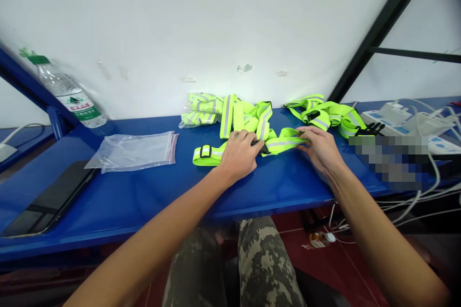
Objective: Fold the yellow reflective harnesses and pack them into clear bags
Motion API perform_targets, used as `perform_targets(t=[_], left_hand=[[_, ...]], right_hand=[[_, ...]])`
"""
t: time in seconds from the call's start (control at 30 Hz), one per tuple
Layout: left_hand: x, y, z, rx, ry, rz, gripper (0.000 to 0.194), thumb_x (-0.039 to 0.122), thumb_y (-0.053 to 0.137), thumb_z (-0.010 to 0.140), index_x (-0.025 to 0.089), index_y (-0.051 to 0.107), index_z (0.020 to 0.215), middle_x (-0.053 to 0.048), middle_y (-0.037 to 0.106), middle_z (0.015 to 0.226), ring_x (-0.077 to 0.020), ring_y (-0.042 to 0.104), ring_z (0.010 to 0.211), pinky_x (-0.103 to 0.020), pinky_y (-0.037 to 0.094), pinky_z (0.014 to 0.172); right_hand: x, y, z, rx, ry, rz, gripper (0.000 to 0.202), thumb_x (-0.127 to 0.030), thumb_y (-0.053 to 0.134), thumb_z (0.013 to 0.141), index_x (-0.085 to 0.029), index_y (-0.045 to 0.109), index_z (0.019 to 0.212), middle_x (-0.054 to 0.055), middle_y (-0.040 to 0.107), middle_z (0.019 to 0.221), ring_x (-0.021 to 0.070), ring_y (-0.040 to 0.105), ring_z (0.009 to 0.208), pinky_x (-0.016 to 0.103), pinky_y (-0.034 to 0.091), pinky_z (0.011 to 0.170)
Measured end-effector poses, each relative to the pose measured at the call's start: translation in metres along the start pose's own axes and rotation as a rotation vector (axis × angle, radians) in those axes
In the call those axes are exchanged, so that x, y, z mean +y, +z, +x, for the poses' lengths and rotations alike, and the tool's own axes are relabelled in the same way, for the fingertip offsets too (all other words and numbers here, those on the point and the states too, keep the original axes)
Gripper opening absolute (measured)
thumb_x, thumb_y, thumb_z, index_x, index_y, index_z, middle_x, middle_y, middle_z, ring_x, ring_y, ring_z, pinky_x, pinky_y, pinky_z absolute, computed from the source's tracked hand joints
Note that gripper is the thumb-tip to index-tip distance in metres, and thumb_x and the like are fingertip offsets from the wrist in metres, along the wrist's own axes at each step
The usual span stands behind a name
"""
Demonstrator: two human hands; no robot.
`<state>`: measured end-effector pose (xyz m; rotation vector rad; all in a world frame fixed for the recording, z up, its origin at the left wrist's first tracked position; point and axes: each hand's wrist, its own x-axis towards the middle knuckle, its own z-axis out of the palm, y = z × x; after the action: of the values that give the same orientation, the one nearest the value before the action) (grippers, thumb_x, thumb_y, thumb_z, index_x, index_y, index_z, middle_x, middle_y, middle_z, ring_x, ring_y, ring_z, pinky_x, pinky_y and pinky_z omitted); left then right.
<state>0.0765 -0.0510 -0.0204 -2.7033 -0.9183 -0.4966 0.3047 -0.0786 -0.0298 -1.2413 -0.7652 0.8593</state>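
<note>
A neon yellow-green strap (283,144) with a grey reflective stripe lies along the blue table (144,196). My left hand (239,153) is closed over it at a black buckle, which its fingers partly cover. To the left of that hand the strap shows a black slider (205,151). My right hand (319,147) pinches the strap's right part between thumb and fingers. Just behind my left hand is a loose pile of similar straps (247,117). More straps (331,114) with black buckles lie at the back right.
Bagged straps (201,108) lie against the wall. Clear zip bags (135,151), a dark phone (52,196) and a water bottle (72,93) are at the left. White power strips (396,117) and cables crowd the right. Black and blue frame bars rise at both sides.
</note>
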Motion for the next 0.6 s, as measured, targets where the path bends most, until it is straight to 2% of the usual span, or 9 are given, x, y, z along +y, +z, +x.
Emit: perform_targets(t=[0.1, 0.23, 0.27, 0.33, 0.37, 0.43, 0.5, 0.53, 0.6], left_hand=[[0.004, -0.003, -0.003, -0.068, 0.052, -0.051, 0.040, 0.028, 0.053, 0.088, 0.020, 0.064, 0.125, -0.012, 0.062, 0.115, -0.0306, 0.051, 0.111, -0.047, 0.038, 0.091], [0.004, -0.001, -0.005, -0.120, 0.037, -0.161, 0.062, 0.066, 0.043, 0.091, 0.022, 0.061, 0.131, -0.012, 0.063, 0.113, -0.0289, 0.054, 0.106, -0.042, 0.039, 0.087], [0.004, -0.001, -0.005, -0.114, 0.031, -0.163, 0.065, 0.070, 0.038, 0.092, 0.022, 0.062, 0.130, -0.011, 0.063, 0.113, -0.0286, 0.054, 0.106, -0.042, 0.039, 0.087], [0.004, 0.002, -0.005, -0.073, 0.031, -0.117, 0.062, 0.065, 0.032, 0.096, 0.022, 0.066, 0.125, -0.012, 0.062, 0.113, -0.0288, 0.052, 0.109, -0.042, 0.037, 0.087], [0.004, 0.003, -0.005, -0.048, 0.037, -0.081, 0.060, 0.062, 0.031, 0.098, 0.021, 0.067, 0.122, -0.012, 0.062, 0.113, -0.0295, 0.051, 0.111, -0.042, 0.036, 0.087], [0.005, 0.004, -0.004, -0.029, 0.050, -0.033, 0.059, 0.060, 0.034, 0.098, 0.018, 0.068, 0.120, -0.014, 0.061, 0.110, -0.0306, 0.051, 0.110, -0.043, 0.036, 0.087], [0.007, 0.006, -0.003, -0.063, 0.054, -0.045, 0.060, 0.061, 0.037, 0.097, 0.015, 0.067, 0.121, -0.013, 0.063, 0.102, -0.0294, 0.053, 0.103, -0.041, 0.037, 0.083], [0.007, 0.006, -0.003, -0.087, 0.052, -0.063, 0.060, 0.061, 0.038, 0.097, 0.015, 0.067, 0.121, -0.012, 0.064, 0.099, -0.0285, 0.054, 0.099, -0.040, 0.037, 0.080], [0.008, 0.007, -0.002, -0.113, 0.035, -0.097, 0.058, 0.059, 0.039, 0.097, 0.014, 0.066, 0.120, -0.011, 0.065, 0.096, -0.0276, 0.056, 0.096, -0.039, 0.039, 0.078]], right_hand=[[0.006, -0.016, 0.003, -0.047, 0.008, -0.236, 0.018, -0.033, 0.074, 0.069, -0.019, 0.067, 0.079, 0.001, 0.066, 0.072, 0.0130, 0.058, 0.056, 0.025, 0.050, 0.046], [0.005, -0.032, 0.006, -0.074, -0.055, -0.577, 0.045, -0.057, 0.064, 0.082, -0.020, 0.056, 0.057, 0.000, 0.051, 0.042, 0.0122, 0.045, 0.037, 0.026, 0.036, 0.036], [0.004, -0.034, 0.005, -0.053, -0.060, -0.632, 0.052, -0.061, 0.063, 0.081, -0.020, 0.052, 0.052, 0.001, 0.048, 0.039, 0.0116, 0.043, 0.036, 0.026, 0.034, 0.035], [0.001, -0.036, 0.003, -0.057, -0.035, -0.597, 0.055, -0.065, 0.070, 0.075, -0.020, 0.050, 0.049, 0.002, 0.048, 0.039, 0.0111, 0.042, 0.036, 0.026, 0.032, 0.036], [-0.001, -0.036, 0.001, -0.116, 0.000, -0.519, 0.052, -0.064, 0.075, 0.069, -0.019, 0.054, 0.053, 0.002, 0.051, 0.042, 0.0114, 0.044, 0.038, 0.026, 0.034, 0.036], [-0.006, -0.036, -0.004, -0.323, 0.097, -0.338, 0.045, -0.055, 0.086, 0.058, -0.018, 0.061, 0.067, 0.001, 0.057, 0.051, 0.0120, 0.048, 0.043, 0.026, 0.037, 0.039], [-0.010, -0.032, -0.009, -0.476, 0.142, -0.230, 0.042, -0.043, 0.090, 0.054, -0.018, 0.065, 0.076, -0.001, 0.058, 0.057, 0.0108, 0.049, 0.047, 0.025, 0.040, 0.043], [-0.011, -0.029, -0.011, -0.478, 0.116, -0.209, 0.040, -0.039, 0.091, 0.054, -0.018, 0.065, 0.077, -0.002, 0.059, 0.060, 0.0104, 0.049, 0.049, 0.025, 0.041, 0.045], [-0.011, -0.019, -0.017, -0.380, -0.033, -0.233, 0.033, -0.035, 0.088, 0.058, -0.018, 0.065, 0.076, 0.000, 0.061, 0.067, 0.0117, 0.052, 0.057, 0.026, 0.045, 0.052]])
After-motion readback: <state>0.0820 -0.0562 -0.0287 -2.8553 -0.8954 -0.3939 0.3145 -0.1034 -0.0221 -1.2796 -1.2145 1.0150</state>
